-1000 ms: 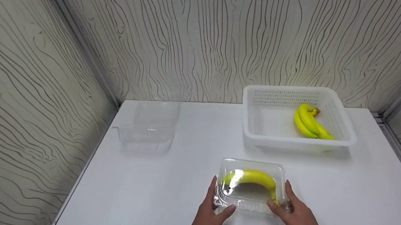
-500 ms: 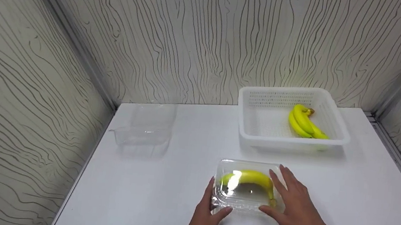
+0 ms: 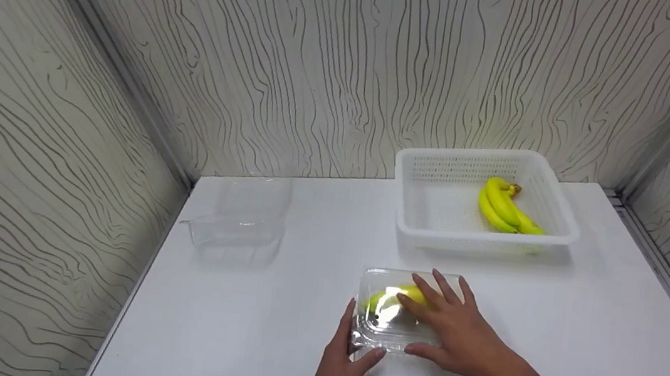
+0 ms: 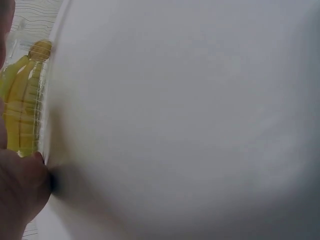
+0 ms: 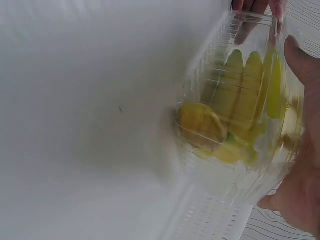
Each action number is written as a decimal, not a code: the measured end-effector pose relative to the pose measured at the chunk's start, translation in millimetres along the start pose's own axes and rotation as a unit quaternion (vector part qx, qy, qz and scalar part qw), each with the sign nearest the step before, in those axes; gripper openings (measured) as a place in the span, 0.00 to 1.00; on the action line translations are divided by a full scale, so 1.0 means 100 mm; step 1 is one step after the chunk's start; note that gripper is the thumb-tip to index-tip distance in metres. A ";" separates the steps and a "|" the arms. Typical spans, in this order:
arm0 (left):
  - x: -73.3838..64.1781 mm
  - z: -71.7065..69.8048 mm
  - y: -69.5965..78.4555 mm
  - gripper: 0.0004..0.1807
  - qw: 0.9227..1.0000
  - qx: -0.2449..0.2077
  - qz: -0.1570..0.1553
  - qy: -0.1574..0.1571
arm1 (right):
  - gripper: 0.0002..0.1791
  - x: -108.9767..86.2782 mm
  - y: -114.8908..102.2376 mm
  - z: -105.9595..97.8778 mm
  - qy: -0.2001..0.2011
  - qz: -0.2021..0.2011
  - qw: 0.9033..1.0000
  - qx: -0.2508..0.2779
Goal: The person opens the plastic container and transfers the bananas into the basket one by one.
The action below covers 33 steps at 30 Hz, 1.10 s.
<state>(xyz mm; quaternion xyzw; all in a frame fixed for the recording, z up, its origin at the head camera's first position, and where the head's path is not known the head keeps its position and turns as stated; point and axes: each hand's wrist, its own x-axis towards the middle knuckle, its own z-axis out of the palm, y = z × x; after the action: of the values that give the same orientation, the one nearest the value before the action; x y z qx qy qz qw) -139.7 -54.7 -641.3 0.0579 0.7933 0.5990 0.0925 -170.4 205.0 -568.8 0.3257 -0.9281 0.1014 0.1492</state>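
Observation:
A clear plastic clamshell box point(image 3: 403, 333) with its lid down stands on the white table, and a yellow banana point(image 3: 377, 299) shows through the lid. My left hand point(image 3: 341, 359) grips the box's near left corner, thumb at the front and fingers along the left side. Spread over the right part of the lid, my right hand point(image 3: 457, 334) rests on it, thumb by the front edge, and covers part of the banana. In the right wrist view, bananas point(image 5: 242, 90) lie side by side against the box's ribbed clear wall.
Behind the box stands a white perforated basket point(image 3: 487, 238) with a small bunch of bananas point(image 3: 500, 208) in its right part. Another clear clamshell point(image 3: 235, 232) stands with its lid up at the back left. Wood-patterned panels point(image 3: 335, 74) enclose the table.
My right hand has left the box's right side and moved left over the lid, fingers spread. The left hand keeps its grip. The view has shifted slightly.

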 end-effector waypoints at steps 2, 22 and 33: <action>0.00 0.01 0.01 0.58 1.000 0.000 -0.006 0.003 | 0.43 -0.01 0.00 0.04 0.011 0.000 1.000 0.001; -0.06 0.03 0.06 0.51 1.000 -0.025 -0.001 0.010 | 0.41 0.00 -0.07 0.11 0.002 0.056 0.998 0.037; 0.00 0.05 0.09 0.51 0.999 -0.040 -0.034 0.004 | 0.38 0.02 -0.08 0.07 0.028 0.042 0.998 0.032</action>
<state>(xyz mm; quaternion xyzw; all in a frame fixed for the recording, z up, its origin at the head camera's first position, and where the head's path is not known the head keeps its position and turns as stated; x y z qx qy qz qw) -138.7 -47.4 -633.9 0.0243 0.7705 0.6271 0.1117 -168.1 195.9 -574.1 0.2884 -0.9325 0.1463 0.1606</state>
